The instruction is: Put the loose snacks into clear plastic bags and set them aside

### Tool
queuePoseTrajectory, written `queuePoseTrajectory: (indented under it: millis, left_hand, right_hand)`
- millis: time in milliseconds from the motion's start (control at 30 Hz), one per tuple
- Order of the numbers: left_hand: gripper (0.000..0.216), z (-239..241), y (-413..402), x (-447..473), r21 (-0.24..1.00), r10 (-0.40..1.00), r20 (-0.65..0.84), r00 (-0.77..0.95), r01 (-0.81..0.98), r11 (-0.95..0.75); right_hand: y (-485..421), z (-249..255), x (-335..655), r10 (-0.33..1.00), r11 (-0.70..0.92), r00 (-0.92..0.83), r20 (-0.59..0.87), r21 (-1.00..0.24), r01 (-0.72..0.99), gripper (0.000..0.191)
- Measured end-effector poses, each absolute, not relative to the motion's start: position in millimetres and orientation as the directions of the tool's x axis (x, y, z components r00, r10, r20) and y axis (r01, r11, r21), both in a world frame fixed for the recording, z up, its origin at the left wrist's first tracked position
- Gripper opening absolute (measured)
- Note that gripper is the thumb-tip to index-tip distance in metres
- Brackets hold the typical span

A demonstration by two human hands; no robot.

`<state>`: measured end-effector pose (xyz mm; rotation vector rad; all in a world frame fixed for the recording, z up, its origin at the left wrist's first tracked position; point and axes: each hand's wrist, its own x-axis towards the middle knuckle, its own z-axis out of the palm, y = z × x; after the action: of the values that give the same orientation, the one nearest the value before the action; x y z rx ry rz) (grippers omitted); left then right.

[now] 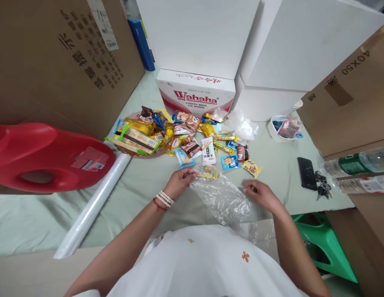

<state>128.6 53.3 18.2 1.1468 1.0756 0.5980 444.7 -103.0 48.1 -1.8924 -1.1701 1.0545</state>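
Note:
A clear plastic bag lies crumpled on the pale green cloth between my hands. My left hand, with bead bracelets on the wrist, pinches the bag's far left edge, close to a small yellow snack packet. My right hand grips the bag's right edge with fingers curled. Just beyond lies a pile of several wrapped snacks, some heaped on a shallow brown dish.
A red jug and a white roll lie left. A Wahaha box and white boxes stand behind. A white cup, black phone, keys and water bottles sit right. A green stool is below.

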Motion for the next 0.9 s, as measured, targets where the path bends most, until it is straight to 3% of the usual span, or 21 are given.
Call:
queuePoseTrajectory:
  millis: [100,267,367,500,600,733,833,900]
  left_hand:
    - [0.035,15.4,48.0,130.4,0.943,0.861,-0.332,0.384,0.133,0.304]
    - [0.031,14.5,45.7,128.8,0.956,0.888,-0.289,0.356,0.162,0.246]
    - [0.027,13.8,45.7,126.9,0.950,0.889,-0.277,0.364,0.242,0.196]
    - [0.017,11.7,46.7,122.8,0.938,0.903,-0.215,0.372,0.337,0.085]
    - [0.018,10.6,45.8,119.4,0.892,0.908,-0.175,0.381,0.452,-0.018]
    - [0.060,12.7,36.0,119.0,0.713,0.959,0.005,0.283,0.671,-0.202]
    - [0.049,18.5,25.2,122.1,0.571,0.928,0.134,0.349,0.738,-0.360]
    - [0.039,23.8,20.1,125.5,0.515,0.864,0.119,0.490,0.714,-0.475]
  right_hand:
    - [-71.7,63.3,440.5,0.951,-0.259,0.277,-0.137,-0.843,0.472,0.024]
    - [-9.3,63.2,399.4,0.994,-0.087,0.112,-0.018,-0.755,0.649,0.014]
    - [15.9,48.6,379.1,0.988,-0.134,0.148,-0.033,-0.654,0.745,0.015]
    - [25.0,30.6,368.0,0.972,-0.232,0.202,-0.117,-0.573,0.786,0.031]
    - [22.1,19.5,364.3,0.971,-0.238,0.205,-0.125,-0.615,0.752,0.029]
    - [16.1,9.0,358.4,0.975,-0.184,0.212,-0.059,-0.746,0.640,0.011]
    - [8.1,9.0,354.4,0.980,-0.116,0.197,0.002,-0.805,0.583,0.011]
    - [1.9,12.0,353.0,0.981,-0.067,0.185,0.052,-0.812,0.581,0.014]
